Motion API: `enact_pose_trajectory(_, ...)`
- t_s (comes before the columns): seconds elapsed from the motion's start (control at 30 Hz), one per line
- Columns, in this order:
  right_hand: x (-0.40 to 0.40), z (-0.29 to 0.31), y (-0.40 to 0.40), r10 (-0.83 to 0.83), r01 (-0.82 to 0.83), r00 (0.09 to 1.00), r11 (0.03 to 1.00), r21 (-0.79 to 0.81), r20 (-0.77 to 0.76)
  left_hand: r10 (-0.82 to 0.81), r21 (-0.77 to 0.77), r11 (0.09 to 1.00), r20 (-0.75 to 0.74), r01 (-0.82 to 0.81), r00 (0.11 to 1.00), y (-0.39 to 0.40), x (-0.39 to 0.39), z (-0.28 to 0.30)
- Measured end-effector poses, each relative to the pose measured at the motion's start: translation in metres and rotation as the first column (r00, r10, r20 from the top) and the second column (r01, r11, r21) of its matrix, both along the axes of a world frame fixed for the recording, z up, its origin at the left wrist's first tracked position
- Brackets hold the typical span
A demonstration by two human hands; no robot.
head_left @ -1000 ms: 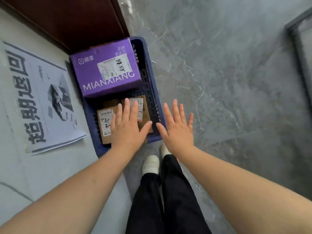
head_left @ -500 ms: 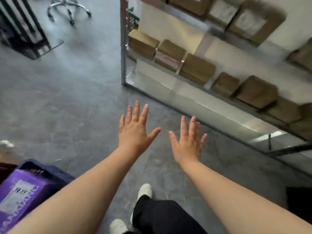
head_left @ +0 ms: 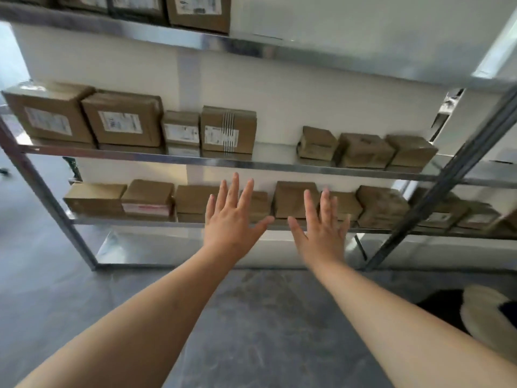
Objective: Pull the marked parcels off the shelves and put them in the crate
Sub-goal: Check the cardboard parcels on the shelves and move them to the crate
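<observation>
A metal shelf rack [head_left: 251,163] faces me, loaded with several brown cardboard parcels. On the middle shelf stand labelled boxes, among them one with black stripes [head_left: 228,130]. The lower shelf [head_left: 140,221] carries a row of smaller parcels, one with a red-and-white band [head_left: 147,208]. My left hand [head_left: 230,219] and my right hand [head_left: 321,231] are stretched forward, fingers straight and spread, holding nothing, in front of the lower shelf's row. The crate is out of view.
Grey stone floor [head_left: 251,331] lies between me and the rack. A slanted metal upright [head_left: 436,191] crosses at the right. A dark and cream object [head_left: 481,312] sits on the floor at the right edge. More parcels [head_left: 198,11] fill the top shelf.
My view swung from the blue crate on the floor up to the shelf rack. Both hands stayed empty with fingers spread and now reach toward the lower shelf.
</observation>
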State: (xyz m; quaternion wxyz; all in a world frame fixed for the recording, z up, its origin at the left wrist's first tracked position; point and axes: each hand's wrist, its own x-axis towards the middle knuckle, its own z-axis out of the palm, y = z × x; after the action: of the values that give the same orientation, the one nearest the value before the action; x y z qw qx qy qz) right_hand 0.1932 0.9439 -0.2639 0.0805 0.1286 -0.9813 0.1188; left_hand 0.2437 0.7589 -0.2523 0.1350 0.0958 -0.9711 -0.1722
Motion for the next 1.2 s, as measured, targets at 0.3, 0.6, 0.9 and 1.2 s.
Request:
enact_pose_trajectory(0.3, -0.147, 0.003, 0.029, 0.005, -0.002, 0.999, 0.998, -0.058, 0.052, -0.026, 0.025, 0.999, 0.080, 0.025, 0.996, 0.039, -0.147, 0.003)
enact_pose_trajectory(0.6, -0.307, -0.015, 0.020, -0.034, 0.043, 0.993, 0.996, -0.081, 0.110, -0.094, 0.087, 0.993, 0.140, 0.082, 0.986, 0.025, -0.321, -0.020)
enact_pose_trajectory(0.9, -0.438, -0.028, 0.010, -0.085, 0.122, 0.965, 0.983, -0.135, 0.249, -0.122, 0.144, 0.985, 0.230, 0.090, 0.966, 0.004, -0.461, -0.044)
enact_pose_trajectory(1.2, -0.511, -0.035, 0.043, -0.101, 0.247, 0.932, 0.880, -0.407, 0.348, -0.030, 0.306, 0.950, 0.276, -0.058, 0.961, 0.035, -0.527, -0.059)
